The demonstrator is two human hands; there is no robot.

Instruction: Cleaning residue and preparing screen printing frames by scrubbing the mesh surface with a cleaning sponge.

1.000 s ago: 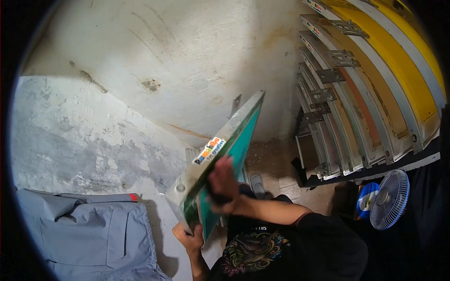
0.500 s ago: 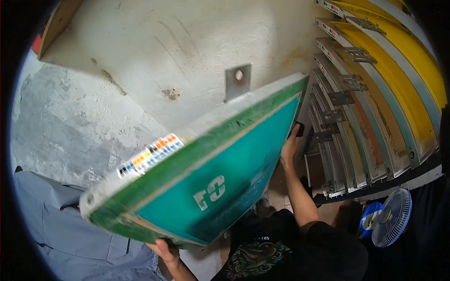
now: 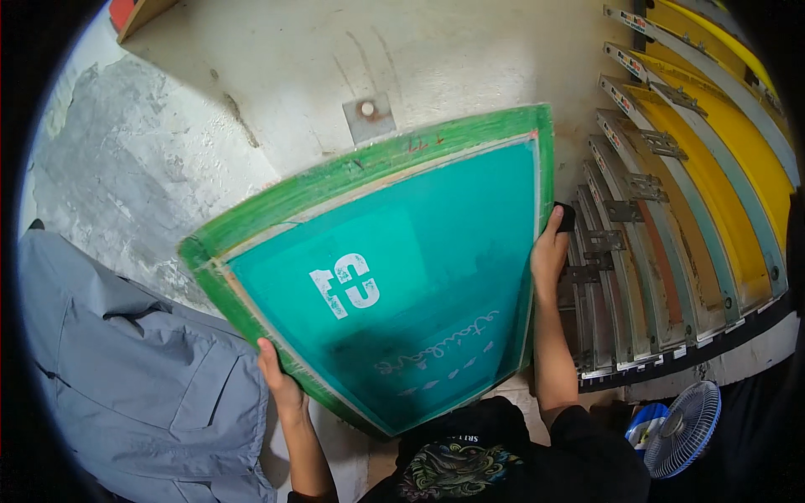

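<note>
**A:** What fills the picture?

**B:** A big wooden screen frame [image 3: 394,268], green-edged with teal mesh, held up flat toward the camera in front of a pale, stained wall [image 3: 251,75]. To the right stands a rack of frames [image 3: 671,218], yellow and grey, packed on edge. A grey garment [image 3: 126,369] lies lower left; a small blue fan [image 3: 681,429] sits lower right.

**B:** And the hands?

**A:** Left hand [image 3: 281,387] is clamped on the frame's lower left edge, fingers wrapped behind. Right hand [image 3: 549,251] is closed on the right edge, near the rack.

**B:** Which step does this look like?

**A:** A carry, by my reading: the frame is off the ground, borne by both hands, just beside the rack but not in it.

**B:** How does it lie?

**A:** Mesh face toward the person, long axis running from lower left up to upper right, the top corner tipped toward the rack. A next move would call for turning it on edge to match the stacked frames.
</note>
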